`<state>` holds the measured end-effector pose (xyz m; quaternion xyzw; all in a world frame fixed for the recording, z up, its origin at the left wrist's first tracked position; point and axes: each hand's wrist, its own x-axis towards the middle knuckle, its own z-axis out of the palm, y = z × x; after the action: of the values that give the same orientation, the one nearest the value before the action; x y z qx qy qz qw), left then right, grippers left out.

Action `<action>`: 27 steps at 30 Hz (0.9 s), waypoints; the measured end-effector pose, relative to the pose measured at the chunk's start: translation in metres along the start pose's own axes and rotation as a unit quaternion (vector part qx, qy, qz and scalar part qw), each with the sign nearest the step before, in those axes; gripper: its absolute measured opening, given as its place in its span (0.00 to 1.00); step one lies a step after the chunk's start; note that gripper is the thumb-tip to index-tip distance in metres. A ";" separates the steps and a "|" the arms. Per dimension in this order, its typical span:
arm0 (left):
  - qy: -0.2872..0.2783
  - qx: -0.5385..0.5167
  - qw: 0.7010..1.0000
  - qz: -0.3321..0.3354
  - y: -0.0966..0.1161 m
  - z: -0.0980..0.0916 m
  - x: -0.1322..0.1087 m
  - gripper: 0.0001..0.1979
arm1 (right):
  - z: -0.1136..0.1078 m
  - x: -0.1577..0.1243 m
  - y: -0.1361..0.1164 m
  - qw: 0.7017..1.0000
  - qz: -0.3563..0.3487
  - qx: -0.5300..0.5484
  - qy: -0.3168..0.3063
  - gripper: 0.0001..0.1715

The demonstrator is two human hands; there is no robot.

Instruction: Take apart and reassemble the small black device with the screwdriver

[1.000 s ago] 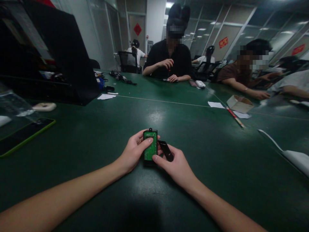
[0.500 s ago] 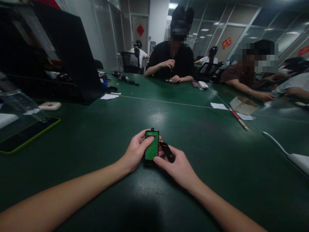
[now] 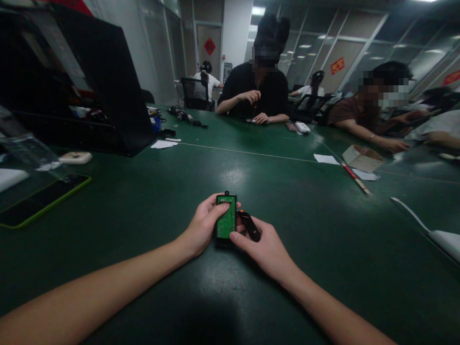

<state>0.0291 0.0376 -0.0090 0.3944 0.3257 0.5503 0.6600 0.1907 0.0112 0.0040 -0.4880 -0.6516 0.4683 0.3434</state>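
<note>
A green circuit board (image 3: 225, 223) sits in a small black case with a little loop at its top, above the middle of the green table. My left hand (image 3: 205, 221) is closed around the case's left side, its thumb lying flat on the board. From the right, my right hand (image 3: 268, 247) grips a black oblong piece (image 3: 250, 227) with orange at its upper end, tilted beside the case. The right thumb touches the board's lower right corner. Fingers behind the case are mostly hidden, and whether the oblong piece is joined to it I cannot tell.
A phone with a green edge (image 3: 45, 200) and a clear bottle (image 3: 30, 148) lie to the left, before a large black box (image 3: 134, 96). Right are an open small box (image 3: 362, 158), a red-tipped stick (image 3: 355, 178) and a white cable (image 3: 409, 212). Several people sit beyond.
Both hands keep the same hold on the case and the black piece. The view has shifted very slightly; nothing else has visibly moved.
</note>
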 end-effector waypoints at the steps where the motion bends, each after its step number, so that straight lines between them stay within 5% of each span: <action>1: 0.000 -0.006 1.000 -0.004 0.000 0.000 0.000 0.14 | 0.000 0.000 0.000 1.000 0.004 0.001 0.002 0.13; 14: -0.128 -0.017 0.991 -0.019 -0.001 -0.006 -0.002 0.29 | -0.008 -0.002 -0.003 0.998 0.013 0.057 0.034 0.14; 27: -0.147 -0.028 0.988 -0.026 -0.003 -0.008 -0.002 0.27 | -0.008 -0.002 -0.001 0.997 0.022 0.067 0.031 0.15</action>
<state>0.0228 0.0364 -0.0151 0.4439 0.2201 0.4783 0.7251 0.1978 0.0113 0.0079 -0.4925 -0.5970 0.5031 0.3846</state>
